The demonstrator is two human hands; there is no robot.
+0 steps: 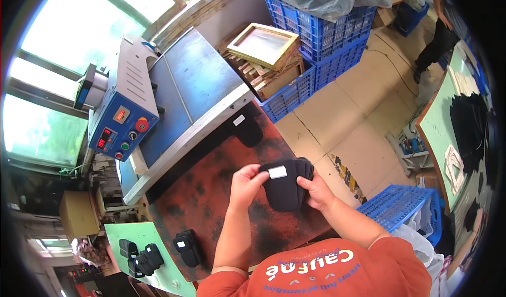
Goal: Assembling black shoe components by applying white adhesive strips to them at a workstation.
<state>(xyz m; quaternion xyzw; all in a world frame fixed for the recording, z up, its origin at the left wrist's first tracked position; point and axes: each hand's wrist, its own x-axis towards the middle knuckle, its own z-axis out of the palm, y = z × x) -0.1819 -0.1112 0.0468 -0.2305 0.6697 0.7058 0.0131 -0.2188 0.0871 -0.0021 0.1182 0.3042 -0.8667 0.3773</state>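
A small stack of black, rounded fabric pieces is held up over the dark red table, its layers fanned slightly at the right side. On the top piece sits a white label. My left hand pinches the upper left edge by the label, thumb on top. My right hand grips the right side of the stack, thumb on the upper face and the other fingers hidden beneath. Another black piece with a white label lies at the far table edge, and a black pile rests at the near left.
A blue-topped machine bed with a control box borders the table at left. More black piles lie on a green table. Blue crates and a framed screen stand beyond; a blue basket is at right. Other people are partly visible.
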